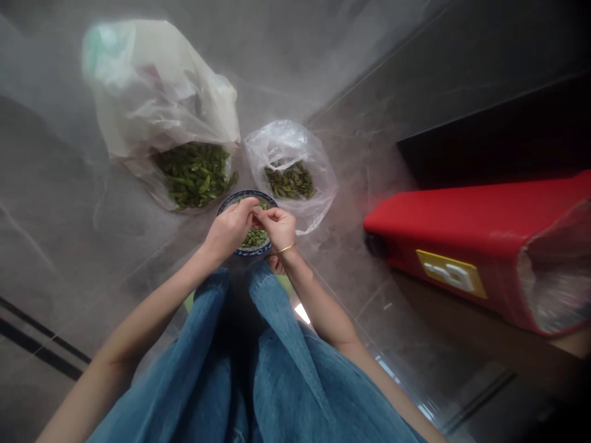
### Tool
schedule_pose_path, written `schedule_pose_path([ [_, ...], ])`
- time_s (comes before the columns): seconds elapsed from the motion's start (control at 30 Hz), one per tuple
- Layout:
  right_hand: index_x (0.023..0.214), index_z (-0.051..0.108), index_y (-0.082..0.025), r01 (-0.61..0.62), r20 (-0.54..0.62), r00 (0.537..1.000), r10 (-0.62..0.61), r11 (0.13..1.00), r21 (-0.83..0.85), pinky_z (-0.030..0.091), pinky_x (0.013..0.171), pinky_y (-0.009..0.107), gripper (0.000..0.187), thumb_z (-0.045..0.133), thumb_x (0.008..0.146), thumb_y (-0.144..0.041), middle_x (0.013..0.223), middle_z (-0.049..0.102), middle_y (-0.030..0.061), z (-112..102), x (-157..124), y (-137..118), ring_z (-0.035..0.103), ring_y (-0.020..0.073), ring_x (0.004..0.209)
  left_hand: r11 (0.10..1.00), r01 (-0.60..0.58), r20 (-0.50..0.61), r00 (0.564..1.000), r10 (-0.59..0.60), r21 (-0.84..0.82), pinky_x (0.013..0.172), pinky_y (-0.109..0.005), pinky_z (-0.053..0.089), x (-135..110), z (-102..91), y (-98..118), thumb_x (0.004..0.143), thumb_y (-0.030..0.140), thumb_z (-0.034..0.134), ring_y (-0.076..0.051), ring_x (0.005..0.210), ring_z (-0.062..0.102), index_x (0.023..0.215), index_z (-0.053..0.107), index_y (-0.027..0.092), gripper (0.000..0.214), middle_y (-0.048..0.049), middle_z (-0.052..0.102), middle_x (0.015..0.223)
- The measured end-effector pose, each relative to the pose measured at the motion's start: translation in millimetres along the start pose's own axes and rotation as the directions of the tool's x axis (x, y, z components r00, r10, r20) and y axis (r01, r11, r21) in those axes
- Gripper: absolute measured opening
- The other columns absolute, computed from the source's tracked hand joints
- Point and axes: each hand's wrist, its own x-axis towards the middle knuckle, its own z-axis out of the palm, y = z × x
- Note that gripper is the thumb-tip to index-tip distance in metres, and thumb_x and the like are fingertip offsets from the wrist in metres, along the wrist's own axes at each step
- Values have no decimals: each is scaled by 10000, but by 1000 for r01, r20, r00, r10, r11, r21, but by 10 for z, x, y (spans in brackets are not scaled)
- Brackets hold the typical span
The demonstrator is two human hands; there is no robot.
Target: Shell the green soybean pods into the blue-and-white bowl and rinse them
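My left hand (234, 223) and my right hand (278, 226) meet over a blue-and-white patterned bowl (255, 253). Fingertips of both are pinched together, almost touching; whatever is between them is too small and covered to make out. Shelled green beans (253, 237) lie in the bowl, partly hidden by the hands. Beyond my left hand, a large whitish plastic bag (161, 86) lies open with many green bean pods (196, 174) at its mouth. A smaller clear plastic bag (318, 157) beyond my right hand holds darker pods or shells (290, 181).
Everything rests on a grey tiled floor (83, 258). To the right sits a red box-like object (462, 212) with a yellow label, beside a dark panel (498, 135). My knees in blue denim (277, 307) are close below the bowl.
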Motion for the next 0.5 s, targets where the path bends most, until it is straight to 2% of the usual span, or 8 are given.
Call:
schedule_pose_path([
  [0.07, 574, 611, -189, 23, 20, 1000, -22, 999, -27, 574, 585, 300, 448, 829, 473, -567, 566, 671, -7, -4, -19, -24, 618, 128, 512, 992, 54, 45, 998, -49, -114, 702, -223, 531, 28, -81, -5, 873, 112, 505, -152, 793, 699, 1099, 488, 178, 236, -34, 707, 867],
  [0.13, 594, 618, -185, 30, 40, 999, -29, 999, -31, 583, 605, 303, 468, 829, 460, -581, 585, 683, -1, -7, -31, -41, 635, 133, 531, 970, 123, 137, 986, -95, -209, 674, -193, 513, 68, -175, -8, 853, 102, 533, -131, 756, 702, 1124, 468, 189, 292, -1, 704, 834],
  [0.2, 608, 624, -180, 25, 58, 998, -23, 999, -29, 586, 607, 303, 494, 825, 441, -599, 598, 691, 4, -16, -29, -48, 642, 136, 537, 954, 183, 218, 967, -131, -237, 679, -185, 504, 108, -250, -5, 848, 103, 544, -126, 769, 707, 1161, 451, 204, 341, 14, 706, 843],
  [0.27, 612, 626, -179, 26, 75, 997, -23, 999, -36, 587, 607, 300, 500, 822, 439, -605, 599, 692, 3, -30, -16, -51, 643, 133, 535, 950, 215, 253, 955, -156, -227, 691, -190, 502, 130, -281, 5, 845, 103, 547, -128, 785, 706, 1173, 441, 212, 362, 18, 704, 849],
  [0.37, 621, 634, -181, 36, 111, 993, -32, 998, -43, 597, 634, 301, 490, 827, 441, -594, 604, 693, -4, -54, 14, -50, 647, 129, 546, 950, 231, 246, 953, -178, -210, 674, -197, 492, 115, -230, 33, 849, 104, 526, -128, 760, 689, 1128, 440, 203, 309, 12, 686, 825],
  [0.5, 634, 640, -180, 55, 152, 987, -45, 997, -58, 607, 679, 324, 485, 824, 456, -592, 614, 695, 0, -65, 47, -38, 655, 137, 568, 968, 207, 124, 974, -190, -140, 671, -245, 478, 46, -85, 82, 877, 129, 447, -161, 768, 642, 964, 445, 186, 104, -45, 645, 841],
])
